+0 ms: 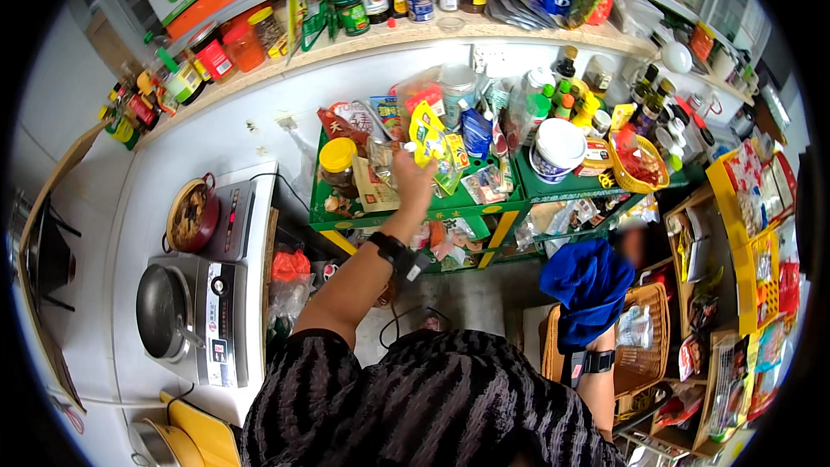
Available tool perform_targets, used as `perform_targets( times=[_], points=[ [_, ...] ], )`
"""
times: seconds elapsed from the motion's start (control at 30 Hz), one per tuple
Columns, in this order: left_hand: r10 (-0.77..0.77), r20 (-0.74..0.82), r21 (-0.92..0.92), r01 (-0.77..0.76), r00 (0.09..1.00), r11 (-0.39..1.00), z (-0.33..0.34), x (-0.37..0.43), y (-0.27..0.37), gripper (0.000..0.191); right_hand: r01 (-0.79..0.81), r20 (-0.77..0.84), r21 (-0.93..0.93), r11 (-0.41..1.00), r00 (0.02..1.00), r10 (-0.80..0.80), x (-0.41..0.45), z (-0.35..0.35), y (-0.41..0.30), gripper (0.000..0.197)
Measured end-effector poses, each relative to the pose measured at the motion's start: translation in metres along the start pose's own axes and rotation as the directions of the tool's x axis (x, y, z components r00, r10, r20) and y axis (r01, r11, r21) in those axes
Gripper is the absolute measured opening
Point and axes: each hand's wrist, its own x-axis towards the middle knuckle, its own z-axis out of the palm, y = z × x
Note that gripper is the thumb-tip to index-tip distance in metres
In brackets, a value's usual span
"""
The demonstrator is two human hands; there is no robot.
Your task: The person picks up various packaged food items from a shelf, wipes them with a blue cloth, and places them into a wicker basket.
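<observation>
My left hand (414, 180) reaches over the green shelf rack (405, 215) and grips a yellow-green spouted pouch (425, 133) near its white cap. Beside that hand stand a jar with a yellow lid (338, 157) and a beige packet (375, 189). A small yellow box (457, 151) and a blue pouch (476, 131) are to its right. On my right side a bunched dark blue cloth (587, 288) covers my right hand, which holds it above a wicker basket (652, 353). The fingers of that hand are hidden; only the wrist and its black strap show.
To the left, a red pot (198, 214) and a black frying pan (160, 311) sit on cooktops on a white counter (256, 337). A ledge (389, 35) along the wall bears jars and bottles. At right stand a white tub (559, 146), a yellow basket (639, 159) and packed shelves.
</observation>
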Motion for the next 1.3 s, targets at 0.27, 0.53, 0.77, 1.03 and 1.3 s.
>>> perform_targets(
  times=[0.27, 0.53, 0.77, 1.03, 1.3],
  points=[
    [-0.305, 0.138, 0.005, 0.307, 0.942, 0.952, 0.004, 0.034, -0.037, 0.026, -0.015, -0.066, 0.088, 0.996, 0.998, 0.021, -0.039, -0.004, 0.008, 0.056],
    [-0.416, 0.171, -0.055, 0.430, 0.893, 0.901, 0.008, 0.042, -0.044, 0.028, -0.003, -0.101, 0.132, 0.991, 0.995, 0.016, -0.052, -0.007, 0.010, 0.056],
    [-0.238, 0.119, 0.073, 0.231, 0.964, 0.970, -0.001, 0.035, -0.011, 0.028, -0.019, -0.091, 0.161, 0.987, 0.995, 0.034, -0.052, -0.005, 0.013, 0.057],
    [-0.213, 0.114, 0.146, 0.195, 0.970, 0.970, -0.018, 0.024, 0.011, 0.029, -0.046, -0.041, 0.169, 0.985, 0.998, 0.053, -0.043, 0.003, 0.015, 0.058],
    [-0.137, 0.126, 0.201, 0.109, 0.983, 0.973, -0.035, 0.022, 0.026, 0.032, -0.068, -0.049, 0.169, 0.983, 0.996, 0.077, -0.041, 0.008, 0.017, 0.058]
  ],
)
